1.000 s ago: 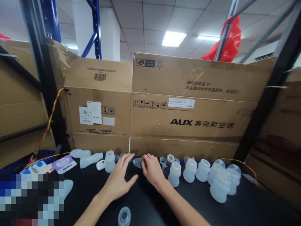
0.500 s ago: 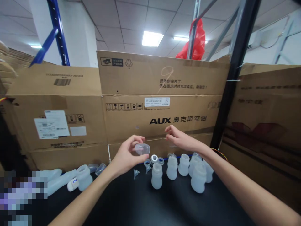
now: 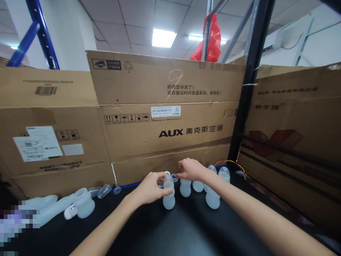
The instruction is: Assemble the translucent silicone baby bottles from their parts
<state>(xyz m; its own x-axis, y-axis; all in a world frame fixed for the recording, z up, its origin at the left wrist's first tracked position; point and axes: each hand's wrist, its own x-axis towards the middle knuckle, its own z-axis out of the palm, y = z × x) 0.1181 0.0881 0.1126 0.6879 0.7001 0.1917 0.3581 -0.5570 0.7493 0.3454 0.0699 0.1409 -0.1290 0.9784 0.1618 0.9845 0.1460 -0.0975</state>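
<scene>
My left hand [image 3: 150, 188] closes on the upper part of a frosted, waisted bottle [image 3: 168, 202] that stands upright on the black table. Its thumb lies across the front, with the fingers behind the neck. Just right of that bottle's top is a small clear ring [image 3: 174, 177], pinched at its right edge by the fingertips of my right hand [image 3: 192, 169]. A white ring-like part [image 3: 167, 173] shows partly behind the held bottle. More frosted bottles, including a waisted bottle [image 3: 185, 188] and a front bottle [image 3: 212, 200], stand under my right forearm, partly hidden.
A large cardboard sheet [image 3: 128, 142] walls off the table's back. At left lie a wide-necked frosted container [image 3: 86, 204], a white device with a lit display [image 3: 70, 211], clear tubular pieces [image 3: 104, 191] and a clear round part [image 3: 117, 190]. A black post [image 3: 247, 81] rises at right.
The clear cup in my left hand is no longer visible there, and that hand has moved down onto the bottle. My right hand has come down and left to the ring. The view has shifted right.
</scene>
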